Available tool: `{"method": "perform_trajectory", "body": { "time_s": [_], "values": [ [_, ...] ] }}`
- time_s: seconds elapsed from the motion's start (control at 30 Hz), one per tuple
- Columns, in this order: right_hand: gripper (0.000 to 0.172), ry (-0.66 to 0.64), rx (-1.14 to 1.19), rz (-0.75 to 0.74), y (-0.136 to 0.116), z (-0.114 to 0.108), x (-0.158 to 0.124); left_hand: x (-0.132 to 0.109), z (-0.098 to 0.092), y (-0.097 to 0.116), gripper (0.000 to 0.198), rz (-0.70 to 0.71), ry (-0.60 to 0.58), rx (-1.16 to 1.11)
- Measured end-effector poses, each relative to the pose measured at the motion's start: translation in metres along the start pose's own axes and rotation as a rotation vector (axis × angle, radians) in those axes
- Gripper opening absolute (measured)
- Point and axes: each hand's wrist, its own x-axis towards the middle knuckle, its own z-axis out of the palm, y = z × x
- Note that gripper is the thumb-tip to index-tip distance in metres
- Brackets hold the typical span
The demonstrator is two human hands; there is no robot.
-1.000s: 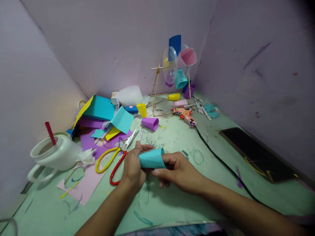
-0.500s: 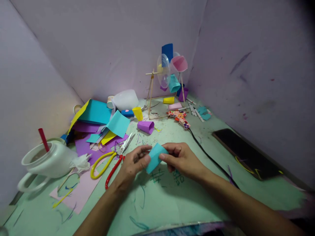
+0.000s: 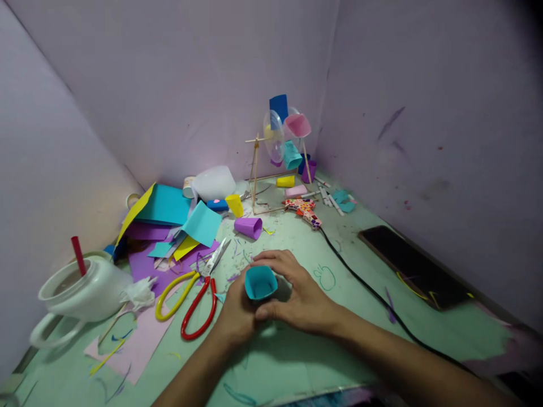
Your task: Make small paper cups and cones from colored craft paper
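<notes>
A small turquoise paper cup (image 3: 261, 282) is between my two hands, its squarish opening turned up toward me. My left hand (image 3: 237, 310) is closed round its left side and lower part, the fingers mostly hidden. From the right, my right hand (image 3: 299, 294) curves about the cup, fingers behind it and thumb at its lower front. Left of my hands lie scissors (image 3: 207, 280) with one yellow and one red handle, blades apart. A purple paper cup (image 3: 249, 228) lies on its side beyond my hands, near a yellow paper cup (image 3: 235, 205).
At the back stands a stick frame (image 3: 255, 169) bearing a clear disc wheel with paper cups. A patterned glue gun (image 3: 303, 209) trails a black cord (image 3: 360, 277). A phone (image 3: 411, 265) lies right; a white mug (image 3: 91, 291) and coloured paper (image 3: 163, 203) are left.
The turquoise paper has turned from a side-on piece at my fingertips to a cup with its opening facing me. Both hands have closed in round it. The view has shifted slightly.
</notes>
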Motion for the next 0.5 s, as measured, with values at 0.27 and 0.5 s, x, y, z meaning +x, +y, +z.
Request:
{"method": "perform_trajectory", "body": {
  "time_s": [0.27, 0.5],
  "values": [
    [0.025, -0.075, 0.188, 0.075, 0.012, -0.005, 0.003, -0.001, -0.001, 0.004, 0.032, -0.057, 0.002, -0.075],
    [0.015, -0.039, 0.28, 0.085, 0.022, -0.001, 0.005, 0.0, -0.002, -0.006, 0.018, -0.054, 0.093, -0.01]
  ]
}}
